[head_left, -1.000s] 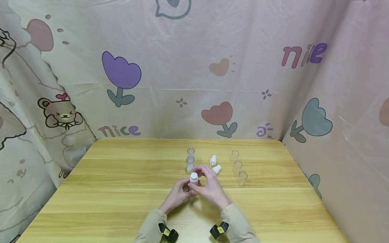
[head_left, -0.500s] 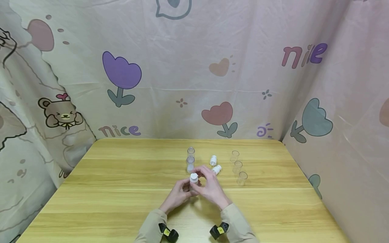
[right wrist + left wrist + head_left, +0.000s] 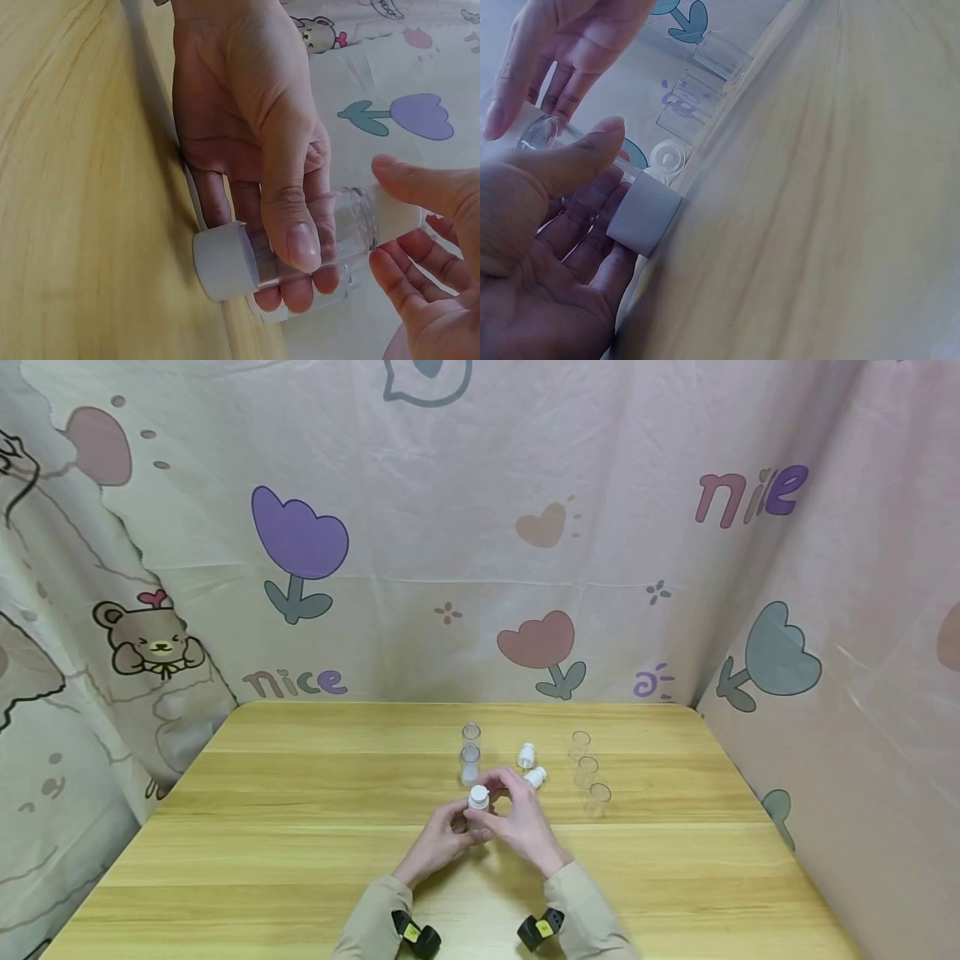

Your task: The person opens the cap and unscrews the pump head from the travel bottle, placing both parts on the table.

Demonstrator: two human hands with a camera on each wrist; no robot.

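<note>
My left hand grips a clear cylindrical bottle just above the table, its thumb across the wall and fingers behind. A wide white base forms the bottle's lower end. At the rim, my right hand pinches a white neck piece between thumb and fingers. Seen from the head, that piece points upward with its narrower top showing, and the hands hide most of the bottle. Beyond the right hand, a white piece lies tilted, with another white piece behind it.
Two clear bottles, a nearer bottle and a farther bottle, stand beyond the hands. A row of clear cups runs along the right: a near cup, a middle cup and a far cup. Patterned cloth backs the table.
The right thumb has shifted slightly left across the white piece since half a second ago. Both hands otherwise stay in place, and the other bottles, pieces and cups have not moved.
</note>
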